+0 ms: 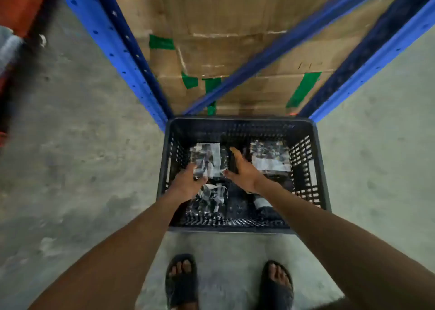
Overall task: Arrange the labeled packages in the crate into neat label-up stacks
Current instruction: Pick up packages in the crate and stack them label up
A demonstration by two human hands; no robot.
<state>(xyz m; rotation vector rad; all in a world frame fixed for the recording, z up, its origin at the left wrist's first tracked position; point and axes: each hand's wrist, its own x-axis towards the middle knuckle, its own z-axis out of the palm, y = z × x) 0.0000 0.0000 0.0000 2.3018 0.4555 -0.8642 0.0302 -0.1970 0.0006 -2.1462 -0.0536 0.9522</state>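
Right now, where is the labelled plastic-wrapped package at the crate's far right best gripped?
The labelled plastic-wrapped package lies flat atop a stack beside the black plastic crate's right wall. Probably reach down from above and pinch its left and near edges, which look free; the wall crowds the right.

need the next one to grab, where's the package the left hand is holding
Head view: the package sits inside the black crate, far-left area, between the left hand and right hand.

I get one view only, from the head, looking steeply down and forward. The crate (244, 228) sits dead centre, close below me; my feet (181, 279) show at 6 o'clock, the floor (70, 145) fills 9 and 3, and the rack (131, 57) rises toward 12.
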